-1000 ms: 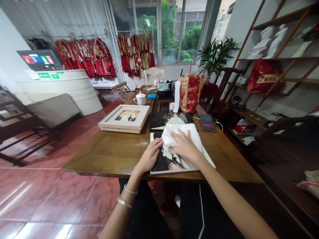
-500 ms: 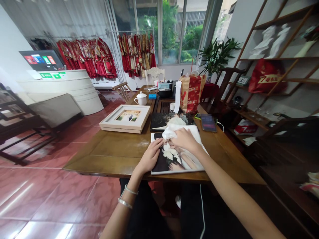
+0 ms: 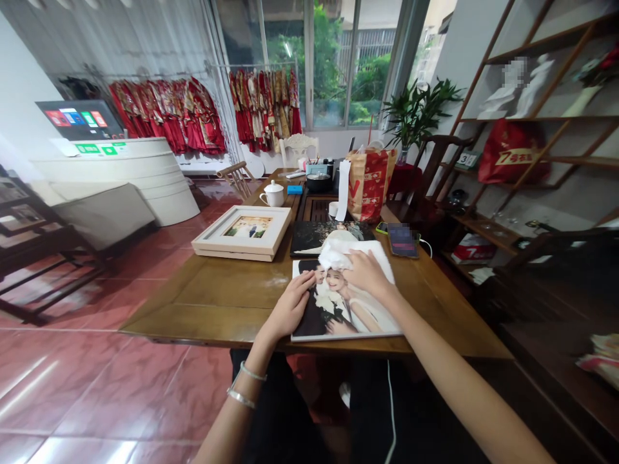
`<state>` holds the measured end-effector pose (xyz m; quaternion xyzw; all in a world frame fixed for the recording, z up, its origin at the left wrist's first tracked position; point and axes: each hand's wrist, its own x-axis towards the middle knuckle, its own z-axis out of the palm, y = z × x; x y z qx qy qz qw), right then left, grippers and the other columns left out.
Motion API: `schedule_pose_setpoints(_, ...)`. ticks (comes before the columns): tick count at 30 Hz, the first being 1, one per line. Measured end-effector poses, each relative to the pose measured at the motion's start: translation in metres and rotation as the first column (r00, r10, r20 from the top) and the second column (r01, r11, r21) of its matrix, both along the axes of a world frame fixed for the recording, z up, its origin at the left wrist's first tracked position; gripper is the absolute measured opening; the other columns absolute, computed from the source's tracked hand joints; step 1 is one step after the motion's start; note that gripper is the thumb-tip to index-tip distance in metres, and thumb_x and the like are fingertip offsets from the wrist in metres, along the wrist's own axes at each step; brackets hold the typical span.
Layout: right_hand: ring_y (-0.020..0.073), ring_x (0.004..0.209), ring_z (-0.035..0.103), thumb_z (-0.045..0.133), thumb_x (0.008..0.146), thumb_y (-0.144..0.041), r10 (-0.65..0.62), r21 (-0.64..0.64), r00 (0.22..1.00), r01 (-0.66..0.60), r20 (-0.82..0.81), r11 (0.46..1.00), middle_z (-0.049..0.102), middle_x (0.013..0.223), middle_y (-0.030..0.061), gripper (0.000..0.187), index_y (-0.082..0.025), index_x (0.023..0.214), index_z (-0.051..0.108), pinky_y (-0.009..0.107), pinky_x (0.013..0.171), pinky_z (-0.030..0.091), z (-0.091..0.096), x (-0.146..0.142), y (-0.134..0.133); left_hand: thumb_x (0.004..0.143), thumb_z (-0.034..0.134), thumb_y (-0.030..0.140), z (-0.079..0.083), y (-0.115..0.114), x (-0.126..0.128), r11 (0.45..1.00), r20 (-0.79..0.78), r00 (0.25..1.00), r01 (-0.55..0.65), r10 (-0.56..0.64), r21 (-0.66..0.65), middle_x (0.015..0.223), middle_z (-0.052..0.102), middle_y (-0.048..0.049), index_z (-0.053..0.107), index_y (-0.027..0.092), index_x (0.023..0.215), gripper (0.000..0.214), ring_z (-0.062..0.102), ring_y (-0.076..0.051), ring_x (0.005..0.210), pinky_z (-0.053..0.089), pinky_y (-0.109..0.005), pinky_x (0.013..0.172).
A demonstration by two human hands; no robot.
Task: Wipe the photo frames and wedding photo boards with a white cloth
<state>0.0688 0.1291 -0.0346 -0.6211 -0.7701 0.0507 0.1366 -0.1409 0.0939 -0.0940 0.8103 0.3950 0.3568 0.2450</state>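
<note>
A photo panel with a wedding portrait [image 3: 351, 309] lies flat at the near edge of the wooden table. My left hand [image 3: 294, 301] rests on its left side, fingers stretched out over the picture. My right hand [image 3: 366, 272] is closed on a crumpled white cloth [image 3: 335, 253], which it presses against the panel's upper part. Part of the portrait is hidden under the hand and cloth. Just behind lies a second, dark photo panel [image 3: 309, 235], partly covered by the cloth.
A pale picture frame [image 3: 275, 240] lies to the left on the table [image 3: 217, 290]. Behind are a lidded white cup [image 3: 274, 193], a blue box [image 3: 294, 189] and a red-and-tan paper bag [image 3: 370, 187]. A phone [image 3: 403, 241] with a white cable lies at right.
My right hand and the cloth have shifted a little to the right and up, uncovering more of the portrait. My left hand stays in place on the panel.
</note>
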Motion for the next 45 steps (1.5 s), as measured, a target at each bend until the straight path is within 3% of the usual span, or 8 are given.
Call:
schedule_pose_setpoints(5, 0.0267, 0.130, 0.034, 0.048, 0.075, -0.022, -0.024, 0.018, 1.000, 0.024, -0.008, 1.000, 0.052, 0.132, 0.0117, 0.053, -0.015, 0.127, 0.051, 0.051, 0.109, 0.012, -0.009, 0.033, -0.031, 0.092, 0.033, 0.019, -0.001, 0.001, 0.000, 1.000, 0.000, 1.000, -0.006, 0.006, 0.014, 0.141, 0.043, -0.0061, 0.048, 0.023, 0.131, 0.041, 0.033, -0.020, 0.134, 0.024, -0.046, 0.113)
schedule_pose_setpoints(14, 0.0230, 0.135, 0.026, 0.043, 0.057, -0.010, 0.271, -0.026, 0.960, -0.274, -0.074, 0.962, 0.047, 0.137, -0.0001, 0.075, -0.021, 0.131, 0.048, 0.051, 0.113, 0.007, -0.008, 0.029, -0.142, 0.091, 0.033, 0.019, 0.001, 0.000, 0.002, 1.000, -0.010, 1.000, -0.009, 0.009, 0.003, 0.141, 0.043, -0.0068, 0.048, 0.022, 0.130, 0.042, 0.031, -0.020, 0.135, 0.022, -0.045, 0.113)
schedule_pose_setpoints(17, 0.0215, 0.134, 0.029, 0.043, 0.059, -0.010, 0.255, -0.029, 0.962, -0.259, -0.094, 0.965, 0.049, 0.136, 0.0010, 0.072, -0.021, 0.130, 0.049, 0.049, 0.113, 0.010, -0.007, 0.034, -0.132, 0.091, 0.033, 0.019, 0.002, 0.000, 0.002, 1.000, -0.014, 1.000, -0.006, 0.006, 0.001, 0.141, 0.042, -0.0067, 0.048, 0.022, 0.130, 0.042, 0.031, -0.020, 0.135, 0.023, -0.045, 0.113)
schedule_pose_setpoints(26, 0.0242, 0.130, 0.036, 0.046, 0.072, -0.016, 0.021, 0.009, 0.996, -0.021, -0.086, 1.000, 0.051, 0.133, 0.0119, 0.052, -0.016, 0.123, 0.055, 0.050, 0.110, 0.012, -0.011, 0.053, -0.021, 0.092, 0.033, 0.020, 0.001, 0.000, 0.001, 1.000, -0.011, 1.000, -0.006, 0.006, -0.008, 0.142, 0.042, -0.0071, 0.048, 0.021, 0.130, 0.041, 0.031, -0.020, 0.135, 0.022, -0.043, 0.114)
schedule_pose_setpoints(29, 0.0251, 0.132, 0.033, 0.048, 0.070, -0.015, 0.041, 0.027, 0.997, -0.040, -0.070, 0.999, 0.051, 0.134, 0.0118, 0.057, -0.014, 0.127, 0.052, 0.050, 0.111, 0.011, -0.012, 0.050, -0.031, 0.091, 0.033, 0.020, 0.001, 0.000, 0.001, 1.000, -0.010, 1.000, -0.009, 0.009, -0.012, 0.142, 0.042, -0.0075, 0.048, 0.020, 0.130, 0.042, 0.031, -0.020, 0.135, 0.022, -0.043, 0.114)
schedule_pose_setpoints(38, 0.0236, 0.135, 0.026, 0.044, 0.057, -0.009, 0.285, 0.030, 0.955, -0.283, -0.083, 0.959, 0.046, 0.138, 0.0006, 0.076, -0.019, 0.133, 0.046, 0.050, 0.113, 0.008, -0.013, 0.032, -0.140, 0.092, 0.032, 0.019, 0.002, 0.000, 0.002, 1.000, -0.026, 1.000, 0.000, 0.000, -0.006, 0.142, 0.041, -0.0078, 0.047, 0.019, 0.131, 0.042, 0.030, -0.020, 0.135, 0.020, -0.043, 0.114)
schedule_pose_setpoints(41, 0.0226, 0.133, 0.031, 0.045, 0.059, -0.010, 0.259, 0.012, 0.961, -0.259, -0.097, 0.966, 0.050, 0.135, 0.0025, 0.072, -0.020, 0.130, 0.049, 0.049, 0.113, 0.012, -0.012, 0.039, -0.127, 0.092, 0.032, 0.020, 0.001, 0.000, 0.001, 1.000, -0.022, 1.000, 0.006, -0.006, -0.001, 0.142, 0.041, -0.0065, 0.047, 0.021, 0.132, 0.042, 0.030, -0.020, 0.135, 0.021, -0.043, 0.114)
schedule_pose_setpoints(45, 0.0246, 0.130, 0.036, 0.050, 0.068, -0.017, 0.123, 0.039, 0.988, -0.119, -0.097, 0.992, 0.049, 0.135, 0.0102, 0.060, -0.017, 0.127, 0.052, 0.049, 0.111, 0.015, -0.014, 0.053, -0.070, 0.093, 0.032, 0.021, 0.002, 0.001, 0.001, 1.000, -0.039, 0.999, 0.010, -0.010, -0.003, 0.143, 0.040, -0.0070, 0.046, 0.021, 0.132, 0.042, 0.030, -0.021, 0.135, 0.021, -0.045, 0.113)
